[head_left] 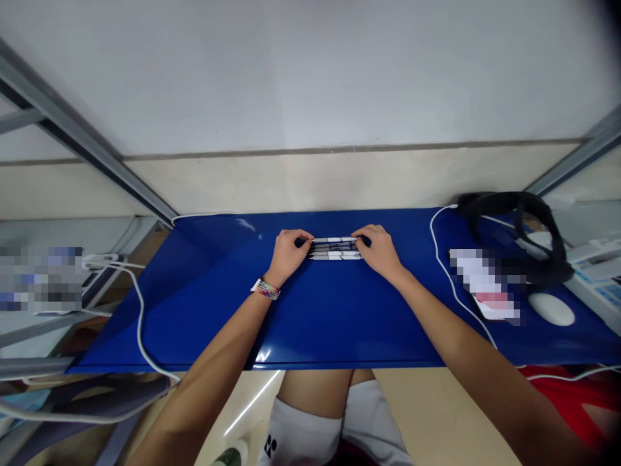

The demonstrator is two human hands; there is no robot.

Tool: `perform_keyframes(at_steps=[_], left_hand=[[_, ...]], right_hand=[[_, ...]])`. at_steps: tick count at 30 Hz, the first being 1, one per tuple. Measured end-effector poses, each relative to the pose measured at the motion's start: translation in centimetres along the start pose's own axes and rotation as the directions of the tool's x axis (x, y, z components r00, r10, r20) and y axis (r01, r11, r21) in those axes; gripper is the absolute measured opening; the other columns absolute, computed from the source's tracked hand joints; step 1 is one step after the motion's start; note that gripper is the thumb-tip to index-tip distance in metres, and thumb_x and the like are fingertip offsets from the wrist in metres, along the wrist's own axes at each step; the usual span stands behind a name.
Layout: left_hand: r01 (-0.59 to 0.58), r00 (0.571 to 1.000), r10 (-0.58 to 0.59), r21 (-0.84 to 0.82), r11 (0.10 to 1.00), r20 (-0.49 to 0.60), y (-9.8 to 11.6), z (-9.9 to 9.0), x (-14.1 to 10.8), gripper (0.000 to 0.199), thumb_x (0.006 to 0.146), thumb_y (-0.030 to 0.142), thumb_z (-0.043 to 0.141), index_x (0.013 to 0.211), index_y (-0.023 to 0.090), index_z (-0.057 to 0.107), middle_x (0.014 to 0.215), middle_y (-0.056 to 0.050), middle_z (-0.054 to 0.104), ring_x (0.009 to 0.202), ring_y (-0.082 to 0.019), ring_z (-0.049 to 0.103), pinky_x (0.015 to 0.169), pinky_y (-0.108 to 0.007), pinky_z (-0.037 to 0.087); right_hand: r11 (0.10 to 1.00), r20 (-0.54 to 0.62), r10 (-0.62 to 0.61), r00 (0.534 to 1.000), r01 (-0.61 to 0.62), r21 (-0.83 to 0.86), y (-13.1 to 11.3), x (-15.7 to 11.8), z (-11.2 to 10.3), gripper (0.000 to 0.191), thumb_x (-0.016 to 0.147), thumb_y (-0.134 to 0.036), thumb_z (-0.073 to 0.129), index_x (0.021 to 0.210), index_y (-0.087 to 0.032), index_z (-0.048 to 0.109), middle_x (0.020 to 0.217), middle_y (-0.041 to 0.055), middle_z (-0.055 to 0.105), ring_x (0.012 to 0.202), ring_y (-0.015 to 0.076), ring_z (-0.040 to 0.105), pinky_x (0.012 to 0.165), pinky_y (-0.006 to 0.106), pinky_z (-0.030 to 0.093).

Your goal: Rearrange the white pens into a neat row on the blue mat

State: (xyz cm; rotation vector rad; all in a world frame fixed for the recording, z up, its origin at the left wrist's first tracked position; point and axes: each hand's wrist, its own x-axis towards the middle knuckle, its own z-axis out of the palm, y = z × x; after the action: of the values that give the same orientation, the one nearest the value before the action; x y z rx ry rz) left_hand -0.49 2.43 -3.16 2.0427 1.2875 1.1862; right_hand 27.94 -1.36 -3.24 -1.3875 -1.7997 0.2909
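Note:
Several slim pens (334, 255), white and grey with dark marks, lie side by side in a small row on the blue desk (310, 317). At the pens' left ends, my left hand (290, 254) has its thumb and index finger bent in a pinch around the farthest pen (332, 240). My right hand (378, 249) pinches the opposite end in the same way. Its fingertips partly hide the pens' right ends. A colourful patterned watch band (266, 288) circles my left wrist.
Toward the right lie a phone (485, 285), partly pixelated, a white computer mouse (552, 309) and a black strapped headset (524, 226). A white cable (439, 259) curves past them. Another cable (140, 317) hangs over the left side. A wall (310, 181) rises behind the desk.

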Motion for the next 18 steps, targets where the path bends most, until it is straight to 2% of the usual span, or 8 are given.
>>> perform_keyframes(at_steps=[5, 14, 16, 18], left_hand=[[-0.028, 0.999, 0.026, 0.048, 0.998, 0.034, 0.36, -0.09, 0.11, 0.017, 0.086, 0.012, 0.073, 0.086, 0.027, 0.081, 0.091, -0.004, 0.083, 0.095, -0.029, 0.072, 0.101, -0.047, 0.05], [-0.005, 0.998, -0.003, 0.122, 0.993, 0.063, 0.69, -0.34, -0.18, 0.015, 0.097, 0.016, 0.064, 0.099, 0.026, 0.076, 0.106, -0.006, 0.081, 0.108, -0.031, 0.071, 0.106, -0.05, 0.05], [0.0, 1.0, -0.002, 0.079, 0.997, 0.029, 0.61, -0.33, -0.19, 0.013, 0.099, 0.02, 0.064, 0.102, 0.025, 0.076, 0.109, -0.007, 0.079, 0.109, -0.03, 0.07, 0.107, -0.049, 0.051], [0.021, 1.0, -0.022, -0.034, 0.999, -0.019, 0.42, -0.26, -0.15, 0.014, 0.101, 0.026, 0.064, 0.107, 0.024, 0.076, 0.113, -0.008, 0.077, 0.111, -0.028, 0.071, 0.108, -0.048, 0.053]], right_hand=[[1.0, 0.001, 0.002, 1.0, -0.002, 0.011, -0.04, -0.12, 0.01, 0.029, 0.093, -0.013, 0.059, 0.101, -0.023, 0.084, 0.107, 0.0107, 0.082, 0.106, 0.0328, 0.069, 0.102, 0.052, 0.055], [1.0, 0.018, 0.01, 1.0, -0.01, 0.004, 0.02, -0.38, -0.17, 0.029, 0.093, -0.013, 0.059, 0.103, -0.025, 0.083, 0.107, 0.0093, 0.08, 0.108, 0.0329, 0.069, 0.102, 0.052, 0.056], [1.0, 0.01, 0.006, 1.0, -0.006, 0.005, 0.14, -0.39, -0.15, 0.03, 0.093, -0.013, 0.058, 0.105, -0.025, 0.083, 0.108, 0.0095, 0.081, 0.109, 0.0334, 0.07, 0.104, 0.054, 0.056], [0.999, -0.016, 0.005, 1.0, -0.005, 0.032, 0.23, -0.33, -0.05, 0.03, 0.093, -0.015, 0.058, 0.107, -0.025, 0.083, 0.11, 0.0099, 0.081, 0.111, 0.0335, 0.071, 0.106, 0.055, 0.056]])
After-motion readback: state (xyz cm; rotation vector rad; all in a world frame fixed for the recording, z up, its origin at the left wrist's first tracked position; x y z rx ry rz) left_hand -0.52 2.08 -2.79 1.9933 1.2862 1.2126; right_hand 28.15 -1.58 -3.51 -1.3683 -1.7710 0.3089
